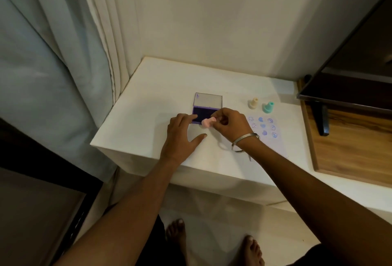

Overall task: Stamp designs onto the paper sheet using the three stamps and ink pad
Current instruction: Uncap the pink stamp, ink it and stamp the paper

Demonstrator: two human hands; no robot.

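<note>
An open purple ink pad point(204, 113) lies in the middle of the white table point(148, 104), its clear lid folded back. My right hand point(231, 126) pinches a pink stamp point(206, 122), tilted at the pad's front right corner. My left hand point(182, 136) rests flat on the table, fingertips touching the pad's front left edge. To the right lies the paper sheet point(267, 144), barely distinct from the table, bearing several blue prints in three columns. A cream stamp point(253, 103) and a teal stamp point(268, 108) stand upright behind the sheet.
A dark TV screen point(350, 74) on a black stand sits on a wooden surface point(350, 149) at the right. Curtains hang at the left, a wall lies behind the table. My bare feet show on the floor below the table's front edge.
</note>
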